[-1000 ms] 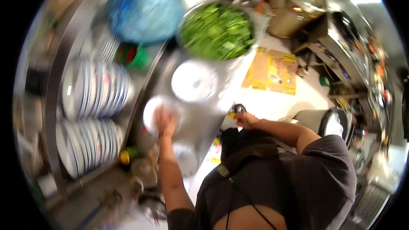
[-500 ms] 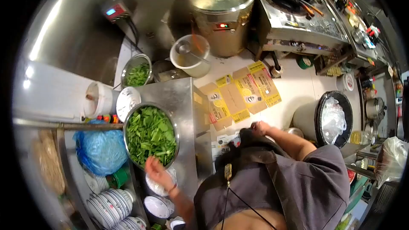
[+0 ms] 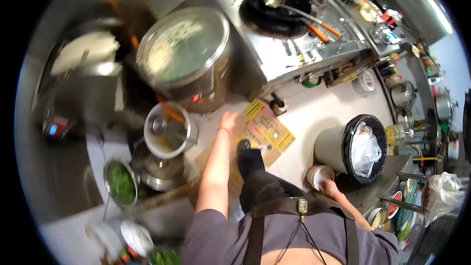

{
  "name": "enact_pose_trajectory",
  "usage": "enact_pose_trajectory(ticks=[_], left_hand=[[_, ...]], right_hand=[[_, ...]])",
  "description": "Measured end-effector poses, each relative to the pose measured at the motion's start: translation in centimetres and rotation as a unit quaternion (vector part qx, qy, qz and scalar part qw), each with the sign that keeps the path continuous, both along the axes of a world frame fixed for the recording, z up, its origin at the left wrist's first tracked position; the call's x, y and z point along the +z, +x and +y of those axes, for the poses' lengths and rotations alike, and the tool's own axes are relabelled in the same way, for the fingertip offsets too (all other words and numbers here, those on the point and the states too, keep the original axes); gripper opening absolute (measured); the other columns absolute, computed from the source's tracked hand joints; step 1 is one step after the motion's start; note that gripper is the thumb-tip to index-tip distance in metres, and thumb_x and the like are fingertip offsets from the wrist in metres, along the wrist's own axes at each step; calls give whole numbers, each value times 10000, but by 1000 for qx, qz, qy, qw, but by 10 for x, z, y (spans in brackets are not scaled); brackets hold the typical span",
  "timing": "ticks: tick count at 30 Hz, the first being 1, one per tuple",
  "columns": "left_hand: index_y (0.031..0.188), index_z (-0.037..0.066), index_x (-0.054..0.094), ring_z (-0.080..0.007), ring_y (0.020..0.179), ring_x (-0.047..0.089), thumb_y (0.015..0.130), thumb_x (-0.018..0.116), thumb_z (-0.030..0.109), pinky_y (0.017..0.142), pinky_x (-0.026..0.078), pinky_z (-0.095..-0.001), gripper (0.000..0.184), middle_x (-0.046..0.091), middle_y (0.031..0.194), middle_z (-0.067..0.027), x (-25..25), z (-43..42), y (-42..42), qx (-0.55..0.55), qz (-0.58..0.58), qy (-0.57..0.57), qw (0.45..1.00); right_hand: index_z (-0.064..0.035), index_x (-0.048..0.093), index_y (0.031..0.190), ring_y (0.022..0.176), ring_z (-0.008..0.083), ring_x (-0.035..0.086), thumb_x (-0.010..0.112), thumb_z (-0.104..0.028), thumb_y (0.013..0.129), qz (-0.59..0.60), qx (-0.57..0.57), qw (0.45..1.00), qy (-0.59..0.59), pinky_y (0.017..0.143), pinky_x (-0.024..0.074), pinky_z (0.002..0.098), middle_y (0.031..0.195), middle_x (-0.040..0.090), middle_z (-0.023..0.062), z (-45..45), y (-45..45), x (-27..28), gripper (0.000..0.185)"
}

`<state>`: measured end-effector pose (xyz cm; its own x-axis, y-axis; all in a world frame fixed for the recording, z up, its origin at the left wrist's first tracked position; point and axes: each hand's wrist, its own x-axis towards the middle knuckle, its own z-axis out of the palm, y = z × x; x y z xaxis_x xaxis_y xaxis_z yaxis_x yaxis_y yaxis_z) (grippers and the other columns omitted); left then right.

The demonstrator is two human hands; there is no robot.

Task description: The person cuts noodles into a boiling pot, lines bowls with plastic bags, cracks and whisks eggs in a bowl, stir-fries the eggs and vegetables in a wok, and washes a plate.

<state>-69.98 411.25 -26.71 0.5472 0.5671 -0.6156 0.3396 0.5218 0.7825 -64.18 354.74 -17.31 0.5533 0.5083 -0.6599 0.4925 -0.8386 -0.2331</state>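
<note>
My left hand [image 3: 228, 120] is stretched forward over the floor, in front of the big steel pot [image 3: 184, 49] and to the right of a white bucket [image 3: 171, 140]. It is blurred, so its fingers do not show clearly, and I see nothing held in it. Low on my right side, my right hand [image 3: 331, 189] is beside a round, can-like container [image 3: 319, 174] near the bin. Its fingers are blurred too, and I cannot tell whether they touch the container. Pale food floats in the pot's cloudy liquid. A ladle [image 3: 159, 125] rests inside the bucket.
Flattened cardboard [image 3: 267, 132] lies on the floor by my foot. A lined bin [image 3: 360, 149] stands to the right. On the stove sits a black wok [image 3: 274, 10] with a long-handled ladle [image 3: 304, 13]. Greens in a bowl [image 3: 120, 182] are at the left.
My view has swung toward the pot and stove. My left hand has left the large bowl of greens and reaches forward; my right hand has moved from before my body to the container by the bin.
</note>
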Motion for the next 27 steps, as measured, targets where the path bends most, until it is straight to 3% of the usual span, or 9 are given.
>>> enact_pose_trajectory(ticks=[2,4,6,8,12,16,22,26,27], left_hand=[[1345,16,282,-289,1243,363,807,607,155,995,330,-432,644,371,1350,-140,21,36,32,145,-10,-161,976],[1328,24,306,-290,1279,316,801,596,121,1016,295,-453,609,345,1369,-137,3,67,48,208,4,-168,963],[1316,31,324,-282,1285,308,797,585,103,1019,287,-468,585,345,1373,-123,-35,99,47,207,-37,-217,953],[1260,30,395,-265,1241,367,797,567,91,1001,317,-456,498,398,1326,-114,-45,106,39,283,-7,-190,940],[1166,102,447,-192,1117,439,817,540,181,885,414,-420,369,480,1216,-44,-62,141,-19,351,73,-49,932],[1181,95,467,-235,992,534,830,496,180,847,461,-393,363,548,1106,-85,-76,155,-46,364,128,-73,920],[1267,101,363,-258,925,573,828,430,51,732,502,-402,447,543,1086,-150,-39,65,14,27,241,-95,966],[1192,39,439,-183,646,595,818,506,14,480,464,-240,381,588,866,-104,-10,-41,97,-136,203,-112,963],[1199,34,436,-186,646,591,832,492,18,481,470,-275,372,594,872,-110,-3,-68,125,-178,216,-103,954]], right_hand=[[-89,669,860,733,318,622,613,-221,727,-14,-120,991,60,668,494,399,796,632,175,-39,-7,24,196],[-90,682,821,749,303,634,622,-223,717,-20,-243,970,-4,704,508,386,798,645,154,-31,-13,61,178],[-93,681,834,737,295,637,617,-230,722,27,-220,975,-34,684,506,388,798,653,141,-26,-5,58,188],[-85,675,829,738,294,635,624,-227,724,89,-239,963,85,674,498,377,804,654,144,-25,12,18,184],[-52,633,899,736,284,636,613,-222,776,41,-144,987,61,655,498,360,788,643,135,150,74,80,211],[-36,564,1047,819,249,632,572,-162,834,107,-137,958,227,724,490,335,895,644,135,247,125,117,247],[-49,571,1032,872,277,615,561,-169,807,136,-205,942,227,771,479,347,919,642,134,208,162,88,255],[-57,587,1005,905,310,600,573,-213,777,187,-141,965,118,782,479,365,959,635,156,137,198,52,276],[-30,585,989,835,295,620,574,-217,772,176,-140,959,173,734,490,372,909,636,170,118,211,44,286]])
